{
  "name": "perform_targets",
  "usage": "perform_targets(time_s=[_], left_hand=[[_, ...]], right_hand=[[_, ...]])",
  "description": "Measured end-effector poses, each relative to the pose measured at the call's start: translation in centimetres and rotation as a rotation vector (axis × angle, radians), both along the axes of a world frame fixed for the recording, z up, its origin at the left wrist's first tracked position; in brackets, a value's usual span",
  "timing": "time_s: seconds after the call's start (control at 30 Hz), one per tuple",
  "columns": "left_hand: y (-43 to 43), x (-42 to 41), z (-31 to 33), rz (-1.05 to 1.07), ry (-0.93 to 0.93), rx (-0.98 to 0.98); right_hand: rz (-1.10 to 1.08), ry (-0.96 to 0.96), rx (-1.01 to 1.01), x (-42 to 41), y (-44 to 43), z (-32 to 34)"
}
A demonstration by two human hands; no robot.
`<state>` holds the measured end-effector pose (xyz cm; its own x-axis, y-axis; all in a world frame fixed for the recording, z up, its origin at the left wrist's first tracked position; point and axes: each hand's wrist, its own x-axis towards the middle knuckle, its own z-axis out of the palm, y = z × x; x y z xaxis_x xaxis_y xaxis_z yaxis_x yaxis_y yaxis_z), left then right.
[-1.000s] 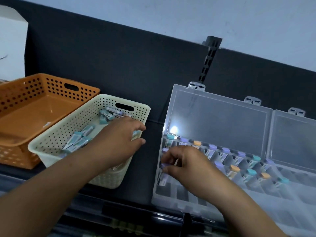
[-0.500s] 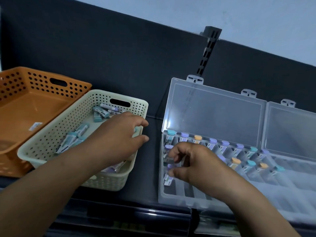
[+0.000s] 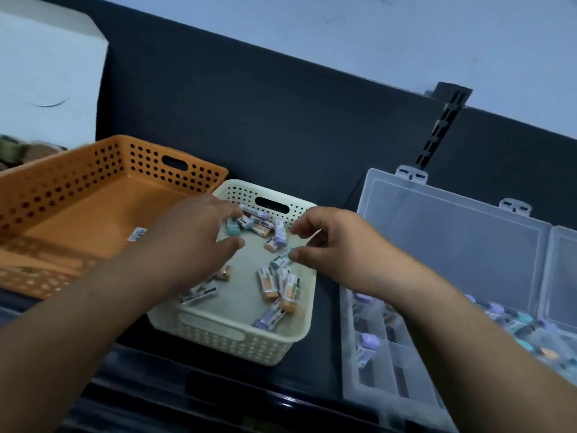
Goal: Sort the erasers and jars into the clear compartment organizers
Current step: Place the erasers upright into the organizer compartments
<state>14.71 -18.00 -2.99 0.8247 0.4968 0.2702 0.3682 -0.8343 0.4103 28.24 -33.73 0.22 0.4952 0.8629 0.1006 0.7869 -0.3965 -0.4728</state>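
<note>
Both my hands are over the cream basket [image 3: 218, 335], which stands on the dark bench [image 3: 327, 310]. The loose erasers [image 3: 268, 282] lie scattered across the basket's floor, most toward its right side and far end. My left grip [image 3: 193, 245] reaches in from the basket's left rim, fingers stretched out and thumb spread apart from them, the fingertips at a teal eraser [image 3: 233, 229] near the far wall; blur hides whether they touch it. My right grip [image 3: 337, 245] hangs over the basket's right rim, fingers curled, with a gap between forefinger and thumb. The thumb tip touches the end of a small teal-ended eraser [image 3: 281, 260]. Left of the basket, touching its far corner, sits an orange basket [image 3: 62, 189]. Right of the basket lies the clear organizer [image 3: 390, 364], lid [image 3: 452, 239] raised, with more erasers standing in its compartments.
</note>
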Motion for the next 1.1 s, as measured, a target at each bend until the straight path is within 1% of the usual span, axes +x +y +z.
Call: perform_targets(time_s=[0.13, 0.3, 0.37, 0.47, 0.53, 0.6, 0.7, 0.77, 0.83, 0.9, 0.97, 1.1], left_hand=[[0.5, -0.5, -0.3, 0.030, 0.016, -0.016], [0.7, -0.3, -1.1, 0.020, -0.049, -0.034], [0.9, -0.3, -1.2, 0.019, -0.075, -0.033], [1.3, -0.2, -1.2, 0.017, -0.114, -0.039], [1.5, -0.1, -1.2, 0.013, -0.125, -0.032], [1.5, -0.1, -1.2, -0.006, -0.108, -0.021], [1.4, -0.5, -1.2, -0.015, -0.050, 0.070], [2.0, -1.2, -1.2, 0.044, 0.018, 0.189], [2.6, -1.7, -1.2, 0.110, 0.122, 0.219], [3.0, -2.1, -1.1, 0.111, 0.216, 0.127], [3.3, -2.2, -0.9, 0.067, 0.267, 0.016], [4.0, -2.4, -0.8, 0.026, 0.276, -0.109]], right_hand=[[0.019, -0.108, -0.140, 2.0, 5.6, -0.6], [-0.026, -0.189, -0.360, 4.6, 12.0, -2.7], [-0.035, -0.281, -0.410, 5.0, 13.8, -3.7], [-0.037, -0.391, -0.434, 5.1, 15.6, -4.4], [-0.040, -0.406, -0.435, 4.8, 16.1, -4.7], [-0.043, -0.405, -0.394, 4.4, 16.0, -5.2], [-0.022, -0.399, -0.317, 4.2, 15.9, -6.2], [-0.022, -0.376, -0.301, 4.2, 16.0, -6.4], [-0.025, -0.378, -0.314, 4.2, 16.1, -6.5], [-0.041, -0.378, -0.310, 4.1, 16.2, -6.6], [-0.063, -0.359, -0.301, 4.0, 16.3, -6.7], [-0.073, -0.322, -0.304, 3.9, 16.5, -6.9]])
